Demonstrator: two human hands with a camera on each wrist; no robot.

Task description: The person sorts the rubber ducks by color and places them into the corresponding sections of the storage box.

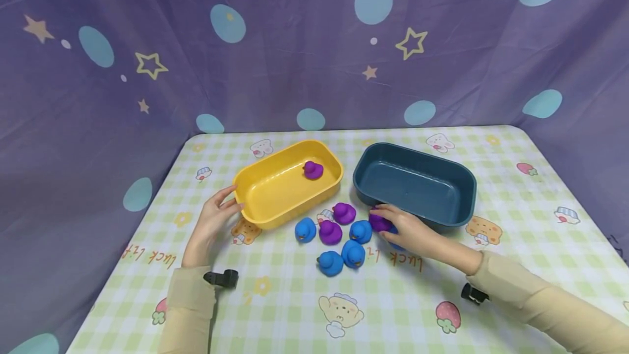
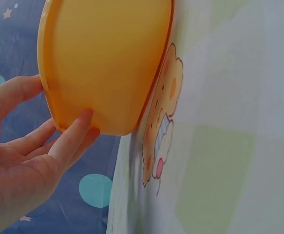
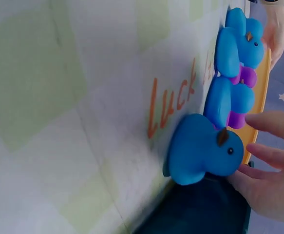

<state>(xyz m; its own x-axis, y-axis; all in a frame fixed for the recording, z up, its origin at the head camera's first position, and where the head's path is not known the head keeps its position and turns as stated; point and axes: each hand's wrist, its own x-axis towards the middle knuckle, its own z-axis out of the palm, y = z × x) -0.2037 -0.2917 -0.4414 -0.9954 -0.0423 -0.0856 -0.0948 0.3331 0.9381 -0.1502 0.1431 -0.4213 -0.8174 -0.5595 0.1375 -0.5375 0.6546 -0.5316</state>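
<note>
My left hand (image 1: 214, 220) touches the near left end of a yellow bin (image 1: 275, 217), its fingers extended against the rim and end wall (image 2: 103, 73). My right hand (image 1: 410, 234) reaches over a purple rubber duck (image 1: 378, 223), fingertips at its top; a firm hold is not visible. Partly under that hand is a blue rubber duck (image 3: 200, 151), seen large in the right wrist view. To the left are more blue ducks (image 1: 353, 254) and two purple ducks, one (image 1: 330, 232) nearer me than the other (image 1: 344, 213). Another purple duck (image 1: 313, 170) sits inside the yellow bin.
A dark teal bin (image 1: 464, 198) stands behind my right hand, to the right of the yellow bin. Both rest on a table with a checked, cartoon-printed cloth (image 1: 275, 316). A purple patterned curtain (image 1: 304, 59) hangs behind and at the sides.
</note>
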